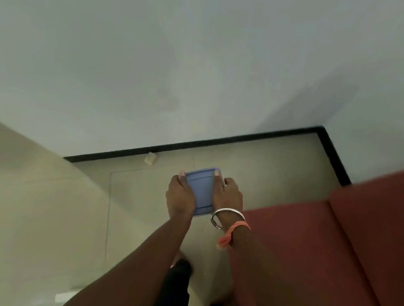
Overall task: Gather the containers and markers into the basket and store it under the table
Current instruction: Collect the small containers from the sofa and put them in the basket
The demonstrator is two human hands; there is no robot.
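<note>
Nearest, both arms reach out over the floor. The left hand (181, 195) and right hand (228, 195) clamp opposite sides of a blue container (201, 193), lid up, probably to keep it level while carrying. Red sofa (335, 256) sits right. Farther off, only wall (181, 62); no basket or table visible.

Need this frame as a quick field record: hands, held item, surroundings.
held item: blue lidded container, square, lid up
left hand: gripping container's left side
right hand: gripping its right side
right wrist: silver bangle, orange band
surroundings: beige floor, white wall, black baseboard, red-brown sofa at right
basket, markers: not in view
</note>
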